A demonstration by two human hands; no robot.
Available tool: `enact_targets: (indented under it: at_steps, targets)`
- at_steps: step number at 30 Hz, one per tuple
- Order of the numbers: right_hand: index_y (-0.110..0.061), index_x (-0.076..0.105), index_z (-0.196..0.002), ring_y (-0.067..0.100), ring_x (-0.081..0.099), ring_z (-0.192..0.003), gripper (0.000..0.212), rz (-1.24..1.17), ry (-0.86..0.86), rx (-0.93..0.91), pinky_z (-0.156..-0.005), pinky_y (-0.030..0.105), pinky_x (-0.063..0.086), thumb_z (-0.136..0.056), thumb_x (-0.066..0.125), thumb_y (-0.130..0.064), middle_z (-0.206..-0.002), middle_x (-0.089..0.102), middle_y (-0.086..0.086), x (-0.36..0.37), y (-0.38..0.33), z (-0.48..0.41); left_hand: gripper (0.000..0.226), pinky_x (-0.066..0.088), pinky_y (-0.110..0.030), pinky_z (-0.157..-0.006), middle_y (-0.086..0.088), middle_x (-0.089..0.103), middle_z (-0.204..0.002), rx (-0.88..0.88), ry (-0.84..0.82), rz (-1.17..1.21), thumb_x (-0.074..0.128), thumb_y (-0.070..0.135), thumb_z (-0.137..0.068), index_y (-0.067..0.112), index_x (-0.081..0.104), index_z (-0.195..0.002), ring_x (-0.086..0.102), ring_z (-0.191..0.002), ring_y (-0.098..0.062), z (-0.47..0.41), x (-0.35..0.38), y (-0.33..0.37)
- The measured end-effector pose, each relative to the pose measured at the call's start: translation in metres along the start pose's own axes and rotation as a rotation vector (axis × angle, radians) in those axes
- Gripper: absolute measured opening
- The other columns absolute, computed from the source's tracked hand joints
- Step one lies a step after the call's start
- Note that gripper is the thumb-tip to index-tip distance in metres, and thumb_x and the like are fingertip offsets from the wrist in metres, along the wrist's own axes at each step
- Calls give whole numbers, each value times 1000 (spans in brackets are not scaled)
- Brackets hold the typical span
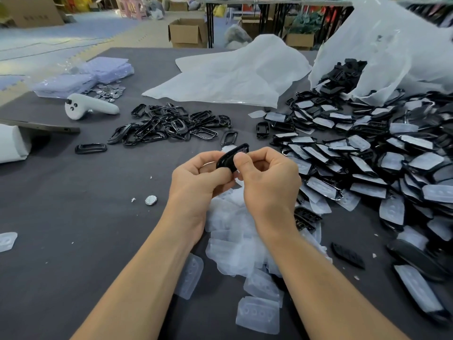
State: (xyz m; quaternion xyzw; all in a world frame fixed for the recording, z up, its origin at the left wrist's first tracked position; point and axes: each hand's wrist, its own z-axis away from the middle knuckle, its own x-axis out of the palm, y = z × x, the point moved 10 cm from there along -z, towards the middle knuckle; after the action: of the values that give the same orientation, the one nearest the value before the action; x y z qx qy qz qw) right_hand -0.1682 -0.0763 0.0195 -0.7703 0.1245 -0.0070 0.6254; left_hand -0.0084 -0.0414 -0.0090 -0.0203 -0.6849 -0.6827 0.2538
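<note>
One camera, on my head. Faces forward and down. Close up: left hand (pixel 198 175) and right hand (pixel 267 177) sit mid-picture, black shell (pixel 231 155) between them. My arms (pixel 152 278) come in from bottom edge. Wide view: table (pixel 98 217) spreads left, right, past hands. Far past hands, floor (pixel 73 28) and boxes (pixel 187 33) along top edge.

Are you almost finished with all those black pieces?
Not nearly. Looks done: a small pile of empty black frames and a heap of clear pads lying under the hands. In hand: the left hand and right hand both pinch one black shell. Left: a much bigger heap of padded shells on the right, with more spilling from the white bag.
</note>
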Motion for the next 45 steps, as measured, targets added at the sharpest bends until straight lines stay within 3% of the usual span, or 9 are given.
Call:
enact_targets:
  at_steps: [5,9,13,16,23,27,35,39,45]
  targets:
    - [-23,65,-71,5,64,-65,23,165,-10,-124,-58,15,47,-90,74,-34,-59,66,-11,3,-16,8,24,61,-26,-70,-15,79,-86,42,113,-10,80,-11,-76,10,78,-87,78,-79,-26,5,-11,5]
    - [-20,62,-70,12,60,-63,31,306,-54,-133,-66,34,50,-91,69,-42,-59,61,-9,10,-19,11,23,60,-23,-65,-15,79,-82,9,172,19,79,-13,-75,3,76,-90,78,-73,-23,7,-17,2]
    - [-23,60,-74,10,59,-60,26,179,-65,-47,-61,24,47,-84,75,-42,-60,62,-8,8,-13,8,26,61,-25,-69,-14,79,-85,-36,158,120,74,-15,-77,10,78,-80,78,-77,-24,5,-18,-1]
    - [-21,69,-78,14,62,-63,15,69,-186,-40,-66,35,54,-91,71,-29,-65,68,-3,18,-13,7,24,62,-24,-69,-12,78,-84,-99,123,138,69,-15,-81,3,73,-97,77,-75,-22,3,-15,-6]
    - [-17,74,-75,21,72,-68,19,78,-209,-42,-70,44,60,-93,69,-22,-65,73,-2,16,-7,6,20,59,-26,-59,-7,74,-67,62,133,-209,75,3,-71,23,76,-71,72,-60,-21,6,-11,16]
    - [-20,74,-74,18,69,-62,18,113,-205,-68,-66,40,59,-91,70,-25,-63,72,-4,13,-9,3,26,63,-32,-69,-4,78,-70,214,140,-480,75,5,-85,28,79,-96,74,-64,-18,8,-8,29]
    - [-23,76,-78,9,67,-57,16,110,-287,-65,-58,28,53,-87,70,-11,-64,73,-6,11,-7,-1,26,54,-16,-66,18,76,-73,305,99,-762,71,13,-84,38,73,-90,73,-69,-4,14,5,33]
    - [-27,80,-86,5,65,-58,19,191,-330,-131,-58,22,52,-89,70,-11,-66,73,-8,9,-12,0,39,55,-17,-64,8,77,-70,230,20,-696,69,1,-83,39,76,-90,73,-65,-10,7,5,24]
    - [-33,79,-99,3,60,-76,22,489,-292,-220,-71,22,45,-93,66,-16,-81,70,-16,-5,-20,0,31,59,-30,-60,-2,80,-84,35,257,-302,58,-13,-90,16,67,-99,75,-74,-18,-8,-40,16]
